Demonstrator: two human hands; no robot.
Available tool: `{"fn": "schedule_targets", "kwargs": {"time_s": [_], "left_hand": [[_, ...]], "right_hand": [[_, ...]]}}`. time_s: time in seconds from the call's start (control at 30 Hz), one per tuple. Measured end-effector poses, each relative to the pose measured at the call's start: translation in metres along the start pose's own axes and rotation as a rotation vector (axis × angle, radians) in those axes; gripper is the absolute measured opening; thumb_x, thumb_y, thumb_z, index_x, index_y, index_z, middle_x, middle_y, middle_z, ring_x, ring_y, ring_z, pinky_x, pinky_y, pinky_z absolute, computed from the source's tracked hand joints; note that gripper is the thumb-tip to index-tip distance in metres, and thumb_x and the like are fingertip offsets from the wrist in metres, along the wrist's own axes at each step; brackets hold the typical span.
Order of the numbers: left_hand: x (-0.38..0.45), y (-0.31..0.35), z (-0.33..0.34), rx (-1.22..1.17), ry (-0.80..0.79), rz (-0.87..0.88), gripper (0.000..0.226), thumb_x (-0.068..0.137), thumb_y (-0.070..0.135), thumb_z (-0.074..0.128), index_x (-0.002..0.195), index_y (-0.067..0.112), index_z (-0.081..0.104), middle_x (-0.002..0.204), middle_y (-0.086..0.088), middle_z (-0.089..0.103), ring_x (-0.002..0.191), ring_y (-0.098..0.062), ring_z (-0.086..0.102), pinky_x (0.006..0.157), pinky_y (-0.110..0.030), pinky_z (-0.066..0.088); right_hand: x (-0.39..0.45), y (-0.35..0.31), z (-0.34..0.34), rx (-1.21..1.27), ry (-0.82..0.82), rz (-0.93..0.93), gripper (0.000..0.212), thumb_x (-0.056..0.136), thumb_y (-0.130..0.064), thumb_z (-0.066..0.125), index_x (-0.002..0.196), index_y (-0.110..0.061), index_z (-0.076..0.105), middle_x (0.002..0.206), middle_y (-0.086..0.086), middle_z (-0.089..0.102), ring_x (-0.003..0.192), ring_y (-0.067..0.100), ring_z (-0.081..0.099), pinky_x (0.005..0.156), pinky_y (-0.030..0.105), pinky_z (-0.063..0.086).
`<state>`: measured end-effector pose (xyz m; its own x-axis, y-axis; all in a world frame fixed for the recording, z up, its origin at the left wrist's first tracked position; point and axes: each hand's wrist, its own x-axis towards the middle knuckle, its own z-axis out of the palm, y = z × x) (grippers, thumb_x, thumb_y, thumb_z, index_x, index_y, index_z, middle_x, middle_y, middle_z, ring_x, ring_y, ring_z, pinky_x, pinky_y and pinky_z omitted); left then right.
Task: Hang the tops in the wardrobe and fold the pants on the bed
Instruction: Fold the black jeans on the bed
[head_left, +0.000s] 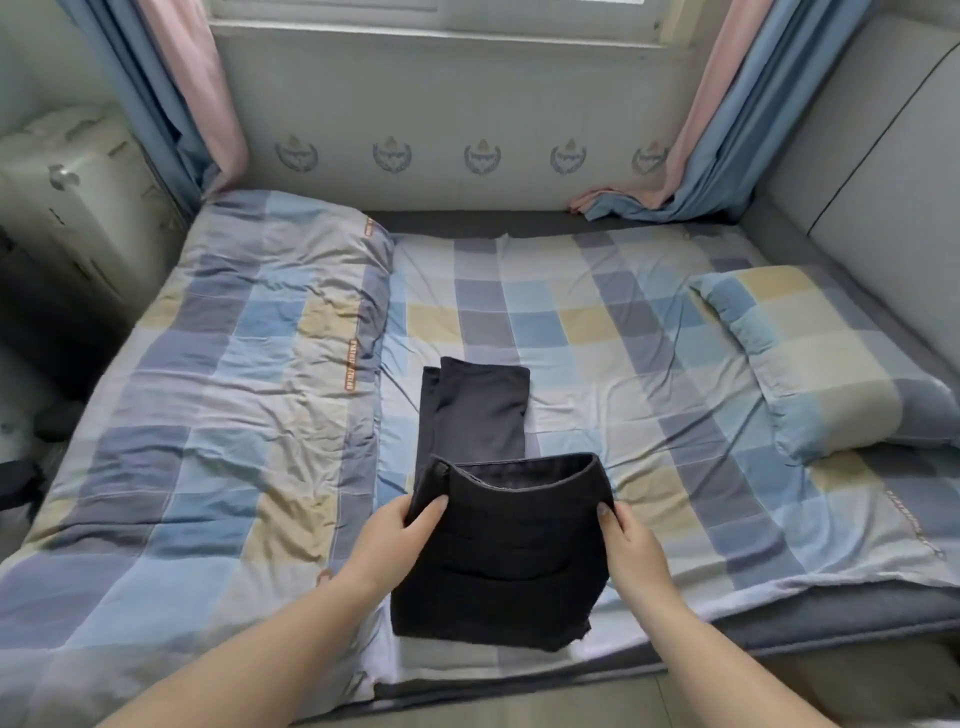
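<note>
Black pants (498, 551) lie on the checked bed (597, 332) near its front edge. The waistband end is folded over toward the far side, and the leg ends (475, 402) stretch away beyond it. My left hand (402, 530) grips the folded part's left edge, thumb on top. My right hand (626, 540) grips its right edge the same way. The folded part is raised slightly off the legs. No tops or wardrobe are in view.
A folded checked quilt (218, 364) covers the bed's left half. A matching pillow (831, 358) lies at the right by the grey padded headboard (857, 156). Curtains (691, 156) hang at both back corners. A white suitcase (78, 197) stands left of the bed.
</note>
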<state>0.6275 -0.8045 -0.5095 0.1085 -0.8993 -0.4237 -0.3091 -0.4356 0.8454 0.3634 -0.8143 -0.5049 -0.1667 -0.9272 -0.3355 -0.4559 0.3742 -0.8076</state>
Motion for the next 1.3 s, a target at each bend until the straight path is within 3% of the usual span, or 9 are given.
{"fn": "schedule_targets", "kwargs": {"time_s": [0.27, 0.53, 0.67, 0.77, 0.87, 0.93, 1.03, 1.17, 1.3], "left_hand": [[0.223, -0.036, 0.037, -0.04, 0.229, 0.11, 0.041, 0.088, 0.054, 0.056, 0.084, 0.015, 0.067, 0.08, 0.0, 0.071, 0.079, -0.017, 0.067, 0.073, -0.037, 0.054], [0.407, -0.051, 0.048, -0.085, 0.4, 0.204, 0.026, 0.088, 0.045, 0.062, 0.096, 0.02, 0.06, 0.095, 0.003, 0.063, 0.078, -0.009, 0.058, 0.071, -0.027, 0.046], [0.47, -0.072, 0.058, -0.272, 0.285, 0.218, 0.058, 0.087, 0.038, 0.067, 0.136, 0.017, 0.045, 0.131, -0.007, 0.055, 0.111, -0.024, 0.058, 0.096, -0.042, 0.049], [0.489, -0.106, 0.054, -0.244, 0.131, 0.119, 0.082, 0.086, 0.038, 0.068, 0.15, 0.022, 0.02, 0.148, -0.004, 0.037, 0.128, -0.024, 0.045, 0.099, -0.037, 0.04], [0.497, -0.152, 0.061, -0.084, 0.166, 0.017, 0.068, 0.088, 0.033, 0.067, 0.143, 0.01, 0.034, 0.137, -0.008, 0.047, 0.108, -0.019, 0.051, 0.086, -0.029, 0.04], [0.503, -0.167, 0.061, -0.098, 0.234, 0.026, 0.047, 0.089, 0.028, 0.067, 0.128, 0.009, 0.05, 0.108, -0.004, 0.057, 0.085, -0.015, 0.055, 0.071, -0.024, 0.046], [0.512, -0.162, 0.055, -0.035, 0.223, -0.03, 0.028, 0.088, 0.036, 0.065, 0.1, 0.013, 0.054, 0.076, -0.002, 0.045, 0.06, -0.015, 0.043, 0.046, -0.018, 0.035], [0.524, -0.154, 0.059, 0.233, 0.216, 0.015, 0.033, 0.084, 0.043, 0.068, 0.076, 0.014, 0.056, 0.079, -0.005, 0.055, 0.07, -0.022, 0.053, 0.057, -0.026, 0.043], [0.533, -0.156, 0.069, 0.239, 0.287, 0.132, 0.03, 0.083, 0.037, 0.07, 0.1, 0.013, 0.064, 0.102, -0.007, 0.067, 0.094, -0.023, 0.062, 0.083, -0.03, 0.05]], "right_hand": [[0.222, 0.042, 0.076, -0.055, 0.107, -0.196, 0.035, 0.101, -0.034, 0.036, 0.073, -0.017, 0.05, 0.073, -0.001, 0.056, 0.071, 0.013, 0.054, 0.059, 0.025, 0.039], [0.42, 0.049, 0.138, -0.057, 0.096, -0.195, 0.041, 0.102, -0.035, 0.03, 0.109, -0.006, 0.058, 0.104, 0.01, 0.059, 0.097, 0.029, 0.055, 0.086, 0.038, 0.045], [0.491, 0.061, 0.17, 0.047, 0.169, -0.172, 0.041, 0.101, -0.03, 0.034, 0.112, 0.001, 0.058, 0.112, 0.018, 0.059, 0.107, 0.037, 0.055, 0.094, 0.04, 0.045], [0.523, 0.078, 0.197, 0.086, 0.126, -0.15, 0.034, 0.1, -0.022, 0.04, 0.114, 0.001, 0.06, 0.115, 0.019, 0.06, 0.109, 0.037, 0.056, 0.095, 0.041, 0.045], [0.536, 0.114, 0.218, 0.076, 0.003, -0.055, 0.036, 0.095, -0.026, 0.051, 0.12, -0.001, 0.059, 0.122, 0.017, 0.06, 0.111, 0.034, 0.057, 0.099, 0.043, 0.045], [0.537, 0.132, 0.221, 0.014, -0.011, -0.032, 0.042, 0.091, -0.033, 0.057, 0.118, -0.002, 0.062, 0.119, 0.016, 0.063, 0.107, 0.032, 0.06, 0.097, 0.043, 0.047], [0.54, 0.139, 0.216, 0.035, 0.001, -0.09, 0.053, 0.086, -0.04, 0.063, 0.127, -0.007, 0.057, 0.127, 0.011, 0.06, 0.114, 0.029, 0.058, 0.1, 0.042, 0.046], [0.54, 0.138, 0.216, -0.001, -0.029, -0.225, 0.067, 0.084, -0.041, 0.067, 0.14, -0.014, 0.043, 0.143, 0.006, 0.046, 0.129, 0.022, 0.046, 0.107, 0.038, 0.037], [0.537, 0.142, 0.219, -0.18, -0.009, -0.245, 0.069, 0.085, -0.044, 0.064, 0.143, -0.018, 0.038, 0.144, 0.002, 0.046, 0.131, 0.023, 0.043, 0.105, 0.033, 0.035]]}}
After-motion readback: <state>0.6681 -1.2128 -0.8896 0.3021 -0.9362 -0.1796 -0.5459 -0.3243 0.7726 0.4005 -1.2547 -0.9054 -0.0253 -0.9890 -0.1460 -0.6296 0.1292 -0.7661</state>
